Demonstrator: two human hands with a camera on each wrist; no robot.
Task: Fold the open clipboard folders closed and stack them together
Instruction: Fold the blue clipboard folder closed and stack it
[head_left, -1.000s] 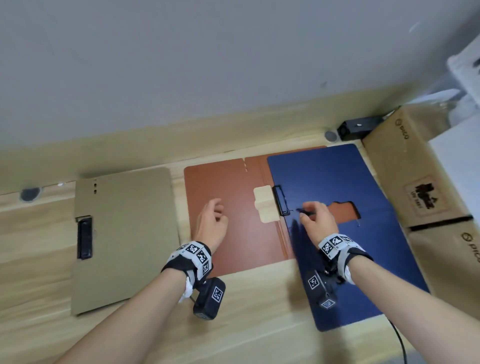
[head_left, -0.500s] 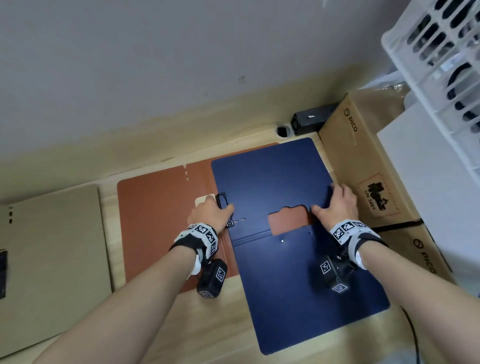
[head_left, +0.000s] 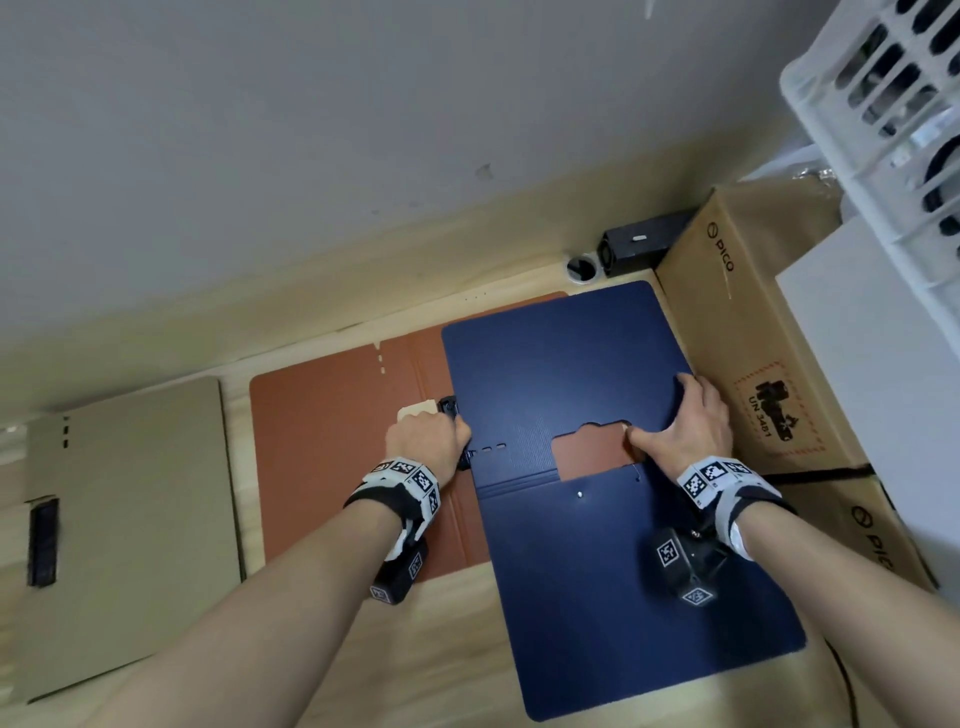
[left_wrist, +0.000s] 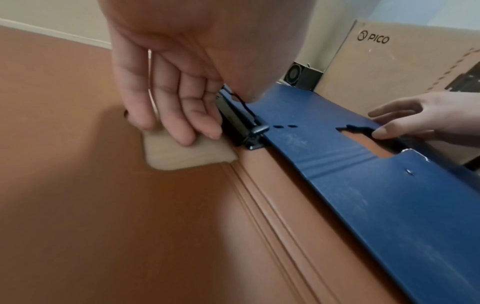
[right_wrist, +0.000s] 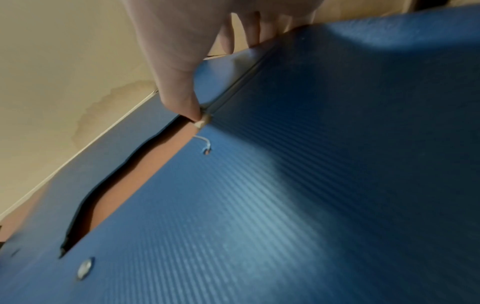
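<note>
A dark blue folder (head_left: 561, 364) lies open and flat, covering the right half of an open brown folder (head_left: 332, 441). A closed tan folder (head_left: 130, 519) with a black clip lies at the far left. My left hand (head_left: 441, 426) sits at the blue folder's left edge by its black clip (left_wrist: 241, 123). Its fingers (left_wrist: 182, 123) press down on the pale cut-out patch in the brown folder (left_wrist: 103, 226). My right hand (head_left: 670, 415) grips the blue folder's upper panel. Its thumb (right_wrist: 179, 82) is at the cut-out notch and its fingers curl over the right edge.
Two PICO cardboard boxes (head_left: 753, 332) stand right against the blue folder's right edge. A black device (head_left: 639, 247) and a cable hole (head_left: 581, 267) sit at the back by the wall. A white crate (head_left: 893, 104) rises at the top right. Bare wooden table (head_left: 457, 649) shows in front.
The blue folder has slid left over the brown one. My left hand moved to the clip and my right hand to the folder's right edge; since half a second ago both have stayed put.
</note>
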